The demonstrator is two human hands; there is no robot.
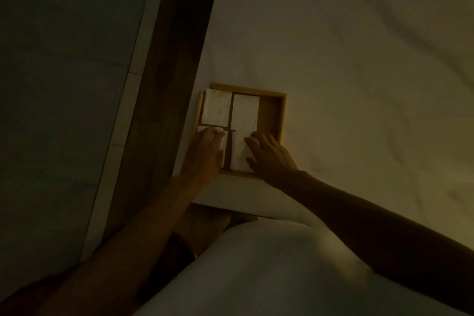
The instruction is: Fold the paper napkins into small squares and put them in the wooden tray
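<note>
A square wooden tray [279,110] lies on a white sheet near its left edge. Folded white napkins fill most of it: one [216,106] at the far left, one [245,114] beside it, a third [239,156] at the near middle. My left hand [205,151] rests flat on a fourth napkin [222,140] in the near left corner, covering most of it. My right hand [269,154] lies with fingers spread on the near middle napkin. The tray's right strip shows bare wood.
The white sheet [359,72] spreads far to the right and back. A dark wooden strip [166,84] runs along its left edge, with a pale tiled floor [64,84] beyond. A white cushion or garment [269,277] bulges at the bottom.
</note>
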